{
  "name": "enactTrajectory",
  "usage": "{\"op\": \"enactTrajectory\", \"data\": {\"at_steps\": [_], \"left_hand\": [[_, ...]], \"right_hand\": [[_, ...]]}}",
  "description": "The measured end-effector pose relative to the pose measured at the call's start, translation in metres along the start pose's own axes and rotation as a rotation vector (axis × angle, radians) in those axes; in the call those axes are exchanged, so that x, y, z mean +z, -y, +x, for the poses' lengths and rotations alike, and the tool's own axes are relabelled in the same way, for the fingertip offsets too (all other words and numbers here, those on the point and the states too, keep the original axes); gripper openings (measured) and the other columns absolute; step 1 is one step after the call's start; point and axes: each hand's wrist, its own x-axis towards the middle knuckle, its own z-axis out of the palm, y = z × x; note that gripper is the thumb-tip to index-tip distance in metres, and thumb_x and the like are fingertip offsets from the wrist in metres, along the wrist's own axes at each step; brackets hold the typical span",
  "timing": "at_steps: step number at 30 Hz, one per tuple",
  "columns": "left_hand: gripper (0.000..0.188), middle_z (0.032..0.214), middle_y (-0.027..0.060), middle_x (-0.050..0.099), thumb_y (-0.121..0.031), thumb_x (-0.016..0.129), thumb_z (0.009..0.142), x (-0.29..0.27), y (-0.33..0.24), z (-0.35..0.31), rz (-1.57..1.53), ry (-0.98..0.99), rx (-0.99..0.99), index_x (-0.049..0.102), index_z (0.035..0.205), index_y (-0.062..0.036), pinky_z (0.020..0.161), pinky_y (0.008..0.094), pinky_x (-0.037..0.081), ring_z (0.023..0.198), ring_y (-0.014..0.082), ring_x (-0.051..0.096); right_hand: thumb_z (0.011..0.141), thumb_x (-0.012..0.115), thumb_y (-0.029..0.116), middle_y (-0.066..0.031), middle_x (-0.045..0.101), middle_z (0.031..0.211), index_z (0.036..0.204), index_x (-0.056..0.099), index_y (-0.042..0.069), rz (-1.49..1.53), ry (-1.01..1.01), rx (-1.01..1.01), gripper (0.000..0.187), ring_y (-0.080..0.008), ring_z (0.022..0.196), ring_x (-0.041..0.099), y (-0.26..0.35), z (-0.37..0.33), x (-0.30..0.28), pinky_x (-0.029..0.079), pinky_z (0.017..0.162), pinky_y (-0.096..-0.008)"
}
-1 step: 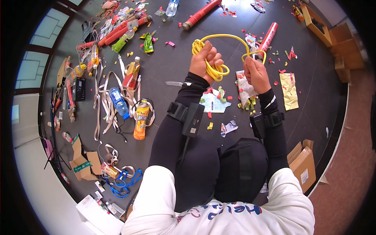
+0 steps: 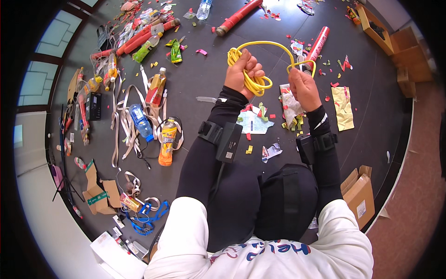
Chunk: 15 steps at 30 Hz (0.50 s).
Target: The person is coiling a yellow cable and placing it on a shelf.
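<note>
Left hand (image 2: 240,72) closed around coiled yellow cord (image 2: 253,83), held above dark floor (image 2: 204,83). Right hand (image 2: 303,86) pinching same cord's loop, near red tube (image 2: 318,44).

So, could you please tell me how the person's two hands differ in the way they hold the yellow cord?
The left hand is fisted around a bundle of coiled loops of the yellow cord, while the right hand pinches just one small bend of it. The left hand sits slightly higher in the view than the right hand. Both are bare, shut on the same cord, and joined by its arc.
</note>
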Motion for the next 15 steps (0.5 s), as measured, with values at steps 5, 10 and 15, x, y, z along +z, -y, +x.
{"op": "enactTrajectory", "data": {"at_steps": [5, 10, 15], "left_hand": [[0.022, 0.104, 0.0119, 0.057, -0.03, 0.047, 0.089, -0.003, 0.001, 0.001, 0.065, -0.041, -0.014, 0.043, 0.081, -0.0098, 0.068, 0.0301, 0.048, 0.075, 0.0192, 0.058], [0.023, 0.123, 0.0198, 0.046, -0.034, 0.041, 0.09, 0.001, 0.005, 0.0, 0.155, -0.061, 0.005, 0.042, 0.086, -0.0111, 0.09, 0.0449, 0.043, 0.113, 0.0354, 0.046], [0.025, 0.123, 0.0204, 0.045, -0.036, 0.039, 0.091, 0.002, 0.008, 0.002, 0.218, 0.017, -0.073, 0.042, 0.091, -0.0112, 0.088, 0.0465, 0.044, 0.111, 0.037, 0.046]], "right_hand": [[0.091, 0.042, 0.029, 0.0019, 0.036, 0.051, 0.061, 0.043, 0.0, -0.196, 0.009, -0.005, 0.042, -0.0077, 0.048, 0.031, 0.005, -0.001, 0.006, 0.026, 0.044, -0.0265], [0.09, 0.04, 0.032, -0.002, 0.035, 0.05, 0.06, 0.041, -0.001, -0.347, 0.192, 0.041, 0.045, -0.0107, 0.048, 0.033, 0.017, -0.004, 0.004, 0.029, 0.046, -0.0291], [0.089, 0.038, 0.036, -0.0055, 0.037, 0.05, 0.058, 0.042, -0.001, -0.4, 0.315, 0.121, 0.048, -0.0155, 0.048, 0.036, 0.011, -0.004, 0.004, 0.032, 0.048, -0.0317]]}}
